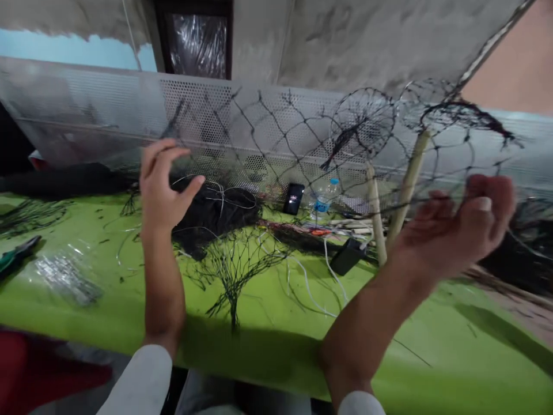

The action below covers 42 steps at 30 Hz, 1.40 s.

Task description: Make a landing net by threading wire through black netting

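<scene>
A black knotted net (298, 147) hangs spread out above the table, its meshes stretching from near my left hand to my right hand. My left hand (162, 184) is raised at the net's left end, thumb and fingers apart in a curve with nothing visible between them. On the right, my right hand (466, 225) is blurred, its fingers curled and thumb pressed in at the net's edge. Gathered circular netting (365, 121) hangs at the upper right, near two upright wooden sticks (408, 184). A bunched net end (233, 282) lies on the green table (268, 351).
Dark cloth-like netting (220, 213), a phone (294, 199), a water bottle (322, 202) and a black charger (347, 256) with white cable are behind. Pliers (19, 256) and a clear plastic packet (69, 274) lie left. A perforated metal panel (108, 109) borders the back. A red chair (47, 369) stands lower left.
</scene>
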Each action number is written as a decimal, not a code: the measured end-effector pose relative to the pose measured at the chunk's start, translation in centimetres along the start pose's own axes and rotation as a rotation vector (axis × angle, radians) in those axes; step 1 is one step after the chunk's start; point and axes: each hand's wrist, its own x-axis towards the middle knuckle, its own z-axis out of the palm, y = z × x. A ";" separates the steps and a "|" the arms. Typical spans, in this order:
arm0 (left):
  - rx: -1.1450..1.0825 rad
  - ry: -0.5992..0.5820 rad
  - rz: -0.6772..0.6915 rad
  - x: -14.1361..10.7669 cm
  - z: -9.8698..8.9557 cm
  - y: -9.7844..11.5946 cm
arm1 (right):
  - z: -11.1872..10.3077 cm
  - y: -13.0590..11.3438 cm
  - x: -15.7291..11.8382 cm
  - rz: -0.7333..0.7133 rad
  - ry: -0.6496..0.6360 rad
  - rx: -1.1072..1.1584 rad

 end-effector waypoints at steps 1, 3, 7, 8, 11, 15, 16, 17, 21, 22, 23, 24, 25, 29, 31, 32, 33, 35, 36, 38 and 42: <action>-0.003 -0.107 -0.043 -0.2 0.8 -1.0 | -0.4 0.6 0.3 -0.011 -0.074 -0.018; -0.006 -0.282 -0.136 -0.8 2.8 -3.1 | -0.9 2.5 0.8 0.051 -0.207 -0.062; 0.157 -0.643 -0.361 -2.6 6.3 -6.7 | -1.4 7.4 1.2 0.190 -0.352 -0.164; 0.225 -0.767 -0.421 -2.9 6.9 -7.2 | -1.4 8.5 1.2 0.207 -0.378 -0.195; 0.320 -1.036 -0.543 -3.8 7.9 -8.4 | -1.4 10.8 0.7 0.253 -0.408 -0.278; 0.355 -1.146 -0.587 -4.1 8.5 -9.0 | -1.4 12.3 0.3 0.294 -0.436 -0.344; 0.365 -1.156 -0.587 -4.1 8.5 -9.0 | -1.5 12.5 0.3 0.298 -0.452 -0.351; 0.373 -1.162 -0.584 -4.0 8.5 -9.0 | -1.6 12.7 0.3 0.300 -0.469 -0.356; 0.390 -1.148 -0.546 -3.4 7.7 -8.0 | -1.7 12.9 0.4 0.311 -0.548 -0.357; 0.391 -1.135 -0.535 -3.1 7.4 -7.5 | -1.5 12.7 0.3 0.305 -0.574 -0.351; 0.394 -1.119 -0.527 -2.9 7.0 -6.9 | -1.2 12.3 0.0 0.296 -0.603 -0.342; 0.408 -1.093 -0.525 -2.6 6.6 -6.2 | -0.8 11.9 -0.4 0.283 -0.634 -0.330; 0.432 -1.058 -0.526 -2.3 6.2 -5.4 | -0.4 11.4 -1.0 0.269 -0.669 -0.318; 0.629 -0.859 -0.569 -1.1 4.2 -1.6 | 1.8 9.2 -3.9 0.245 -0.818 -0.254; 0.712 -0.777 -0.589 -0.8 2.9 0.7 | 2.9 8.4 -5.4 0.266 -0.884 -0.211; 0.737 -0.713 -0.581 -0.8 2.1 2.0 | 3.3 8.0 -6.2 0.283 -0.908 -0.192; 0.744 -0.635 -0.559 -0.8 1.4 3.3 | 3.8 7.7 -7.0 0.303 -0.927 -0.173; 0.732 -0.446 -0.530 -1.0 0.0 5.9 | 4.5 7.4 -8.5 0.342 -0.946 -0.151; 0.718 -0.320 -0.523 -1.1 -0.6 7.2 | 4.9 7.3 -9.3 0.360 -0.946 -0.144; 0.647 -0.006 -0.472 -1.5 -1.3 9.4 | 5.5 7.2 -10.9 0.399 -0.922 -0.142; 0.331 0.382 -0.148 -2.0 -1.0 11.5 | 6.4 7.5 -13.8 0.497 -0.884 -0.147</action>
